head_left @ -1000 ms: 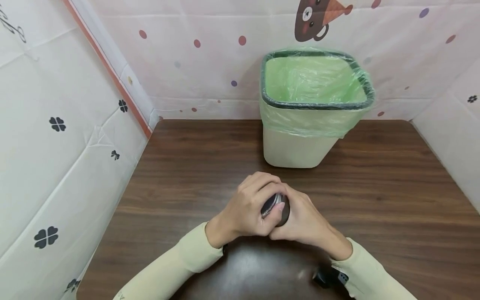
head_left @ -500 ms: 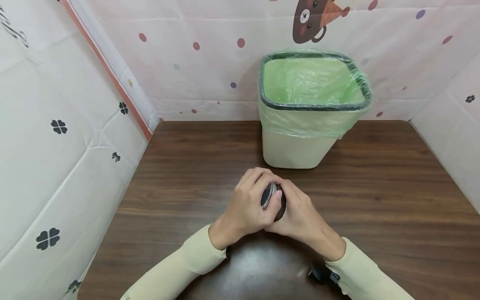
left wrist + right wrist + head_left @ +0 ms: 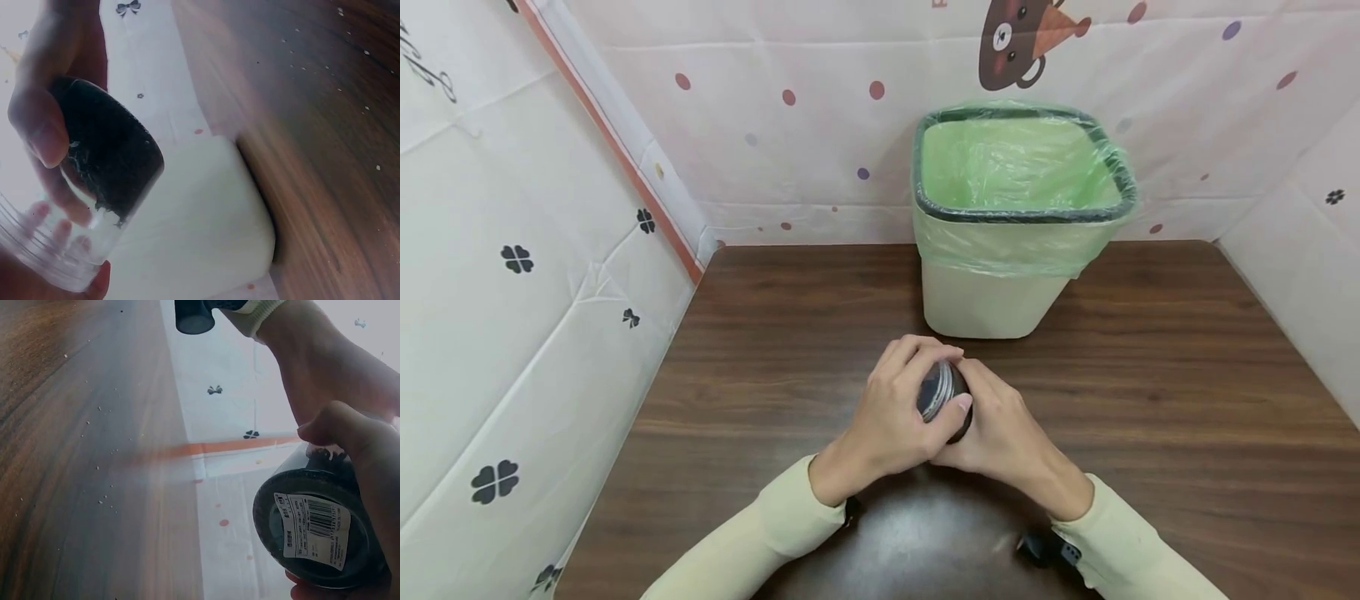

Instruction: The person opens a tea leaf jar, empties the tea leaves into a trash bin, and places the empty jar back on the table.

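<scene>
Both hands hold a clear jar with dark contents or a dark lower part. My left hand grips its ridged clear end, the thumb and fingers spread round the rim in the head view. Round the dark base end my right hand is wrapped. In the left wrist view the jar lies tilted, its dark part up and its clear ridges at lower left. A white barcode label shows on the jar's base in the right wrist view. Whether a lid sits on the ridged end cannot be made out.
A pale waste bin with a green liner and dark rim stands behind the hands on the brown wooden table. Patterned white cloth hangs at the back and sides. Black devices are strapped at the wrists.
Both hands and the jar have shifted slightly up and left in the head view. The left fingers and thumb have loosened and spread, showing more of the ridged end.
</scene>
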Action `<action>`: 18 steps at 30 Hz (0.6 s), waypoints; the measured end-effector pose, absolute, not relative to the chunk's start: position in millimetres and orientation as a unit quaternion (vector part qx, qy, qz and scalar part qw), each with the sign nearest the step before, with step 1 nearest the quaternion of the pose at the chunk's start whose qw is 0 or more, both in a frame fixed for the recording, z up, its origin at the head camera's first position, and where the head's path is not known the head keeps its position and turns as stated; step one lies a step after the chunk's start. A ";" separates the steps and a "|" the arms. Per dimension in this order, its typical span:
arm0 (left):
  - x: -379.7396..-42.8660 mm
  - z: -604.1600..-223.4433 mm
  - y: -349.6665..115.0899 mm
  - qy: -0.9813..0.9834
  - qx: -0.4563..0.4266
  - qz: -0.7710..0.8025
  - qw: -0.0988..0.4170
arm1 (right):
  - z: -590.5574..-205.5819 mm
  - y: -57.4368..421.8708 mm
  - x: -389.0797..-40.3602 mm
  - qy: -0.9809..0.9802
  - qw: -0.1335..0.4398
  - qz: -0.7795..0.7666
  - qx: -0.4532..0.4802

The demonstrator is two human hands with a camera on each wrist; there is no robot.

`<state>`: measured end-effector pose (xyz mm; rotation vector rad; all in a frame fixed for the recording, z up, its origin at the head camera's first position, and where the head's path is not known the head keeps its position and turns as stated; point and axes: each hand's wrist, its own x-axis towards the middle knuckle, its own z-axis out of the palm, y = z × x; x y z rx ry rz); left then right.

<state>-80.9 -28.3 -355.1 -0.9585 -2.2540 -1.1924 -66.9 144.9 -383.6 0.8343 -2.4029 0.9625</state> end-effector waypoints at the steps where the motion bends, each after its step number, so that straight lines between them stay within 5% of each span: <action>1: -80.4 -354.7 -29.1 -0.809 -0.348 -0.429 0.201 | -383.1 145.6 -67.2 -0.863 0.206 0.349 0.301; 18: -80.9 -353.0 -44.5 -0.758 -0.445 -0.394 0.270 | -376.2 158.8 -68.0 -0.840 0.060 0.455 0.290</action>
